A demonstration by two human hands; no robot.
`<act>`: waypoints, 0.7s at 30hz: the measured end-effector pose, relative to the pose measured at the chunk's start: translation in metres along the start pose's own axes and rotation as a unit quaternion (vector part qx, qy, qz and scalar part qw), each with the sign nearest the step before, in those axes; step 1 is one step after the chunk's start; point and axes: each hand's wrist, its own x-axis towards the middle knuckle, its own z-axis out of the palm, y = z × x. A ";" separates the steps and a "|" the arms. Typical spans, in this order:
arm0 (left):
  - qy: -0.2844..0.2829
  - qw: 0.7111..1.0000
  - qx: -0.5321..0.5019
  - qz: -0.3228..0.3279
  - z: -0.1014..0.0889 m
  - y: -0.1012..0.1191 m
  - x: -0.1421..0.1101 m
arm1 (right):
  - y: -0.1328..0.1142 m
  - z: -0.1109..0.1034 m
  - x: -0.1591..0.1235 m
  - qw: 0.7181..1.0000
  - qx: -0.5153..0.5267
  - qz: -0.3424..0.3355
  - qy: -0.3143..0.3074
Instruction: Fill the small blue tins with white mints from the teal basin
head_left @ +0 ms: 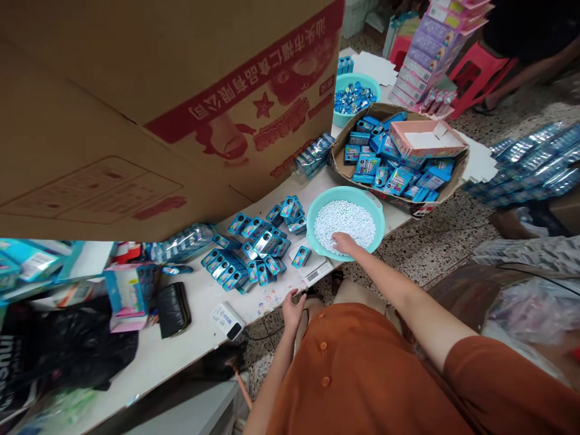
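My right hand (pixel 344 243) reaches into a light-blue basin (pixel 381 225) of small white pellets (pixel 347 217). Its fingers are curled together with their tips down among the pellets, so what they grip is hidden. Close to the table's front edge is my left hand (pixel 293 309), its fingers apart and nothing in them. Just beyond it, a small blue box (pixel 301 257) with a dark round window lies on a flat white scale (pixel 316 275). Several more such blue boxes (pixel 266 243) are stacked and scattered to the left of the basin.
A huge cardboard carton (pixel 181 78) walls off the table's back left. Right of it stand a cut-down carton (pixel 413 206) of blue packs and a second basin (pixel 373 86). A black wallet (pixel 173 309) and a white power bank (pixel 228 320) lie left on the table (pixel 190 356).
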 end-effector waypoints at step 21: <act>0.030 0.999 -0.023 -0.005 0.005 -0.004 -0.016 | -0.010 -0.016 -0.003 0.990 -0.124 0.005 -0.066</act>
